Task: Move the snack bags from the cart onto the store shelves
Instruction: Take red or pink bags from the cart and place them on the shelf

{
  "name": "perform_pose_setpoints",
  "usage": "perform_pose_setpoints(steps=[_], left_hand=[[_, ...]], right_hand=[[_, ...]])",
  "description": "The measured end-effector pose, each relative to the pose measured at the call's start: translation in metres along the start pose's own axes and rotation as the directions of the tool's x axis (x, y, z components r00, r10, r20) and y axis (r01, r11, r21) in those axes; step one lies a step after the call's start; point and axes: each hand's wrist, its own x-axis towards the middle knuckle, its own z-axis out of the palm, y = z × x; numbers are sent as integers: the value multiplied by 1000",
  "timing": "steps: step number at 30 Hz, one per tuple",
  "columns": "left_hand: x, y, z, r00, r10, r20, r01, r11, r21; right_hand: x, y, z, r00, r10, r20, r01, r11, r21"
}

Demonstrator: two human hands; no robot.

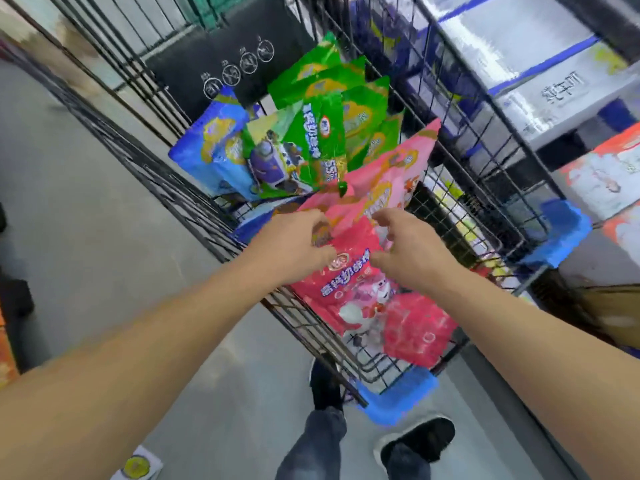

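While both your arms reach down into the wire cart (194,202), your left hand (294,242) sits on the upper left edge of the red snack bag (349,292), fingers curled and close together against the pink bag (388,188) just above it. Can't tell whether it actually has a grip; the fingertips are blurred. Your right hand (405,251) is on the same red bag from the right, thumb pointing left over its top, fingers loosely curled and slightly spread. No closed pinch visible there either.

Bag positions, all inside the cart:
- Red bag: nearest you, lying against the cart's near wall, partly under both hands.
- Pink bag: directly behind the red one, tilted up toward the right wall.
- Green bags (332,98): a cluster standing behind the pink one, centre of the basket.
- One green bag with purple print (298,154): front of that cluster.
- Blue bag (214,143): far left, leaning on the left wall, beside the green ones.

Blue corner bumpers (394,393) on the cart's near corners. Stacked cartons (561,91) just right of the cart. Your dark shoes (415,441) on the grey floor (104,237) below the near end.
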Motion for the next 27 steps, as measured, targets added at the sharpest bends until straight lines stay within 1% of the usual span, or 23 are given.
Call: perform_pose_setpoints(steps=[2,5,7,10,11,13,15,17,18,19,21,23,25,27], left_hand=[[8,-9,-2,1000,15,5,-15,1000,7],[12,-17,-3,999,43,5,-43,999,20],[13,-19,-4,998,57,-2,-57,998,40],[16,-22,-3,996,87,4,-87,987,134],[18,-22,-2,995,100,10,-100,983,150],[19,-22,0,993,115,27,-117,981,153],[19,-20,1,992,120,31,-123,982,144],[18,-19,3,992,122,35,-126,982,139],[18,-19,4,992,121,40,-125,983,138],[16,-16,5,991,124,42,-128,982,139],[15,-13,8,991,130,39,-134,982,131],[13,-5,11,989,142,48,-147,984,97],[11,3,13,985,157,70,-161,985,57],[14,11,13,985,169,36,-169,986,-3]], right_hand=[[19,-4,13,997,71,28,-72,997,24],[36,-3,31,983,177,45,-182,967,179],[41,1,42,979,196,56,-204,956,209],[47,6,52,979,200,-39,-187,959,213],[49,8,53,975,217,-47,-200,950,238],[51,11,52,966,257,29,-254,920,298],[51,14,53,957,267,118,-290,910,296],[50,17,54,960,246,133,-270,939,211],[49,17,53,966,229,124,-249,950,188],[44,20,50,969,218,119,-239,950,203],[35,22,40,975,184,128,-216,925,312],[22,23,25,984,140,106,-172,892,419],[13,23,9,991,123,54,-133,835,535],[6,26,-9,992,127,-5,-98,785,612]])
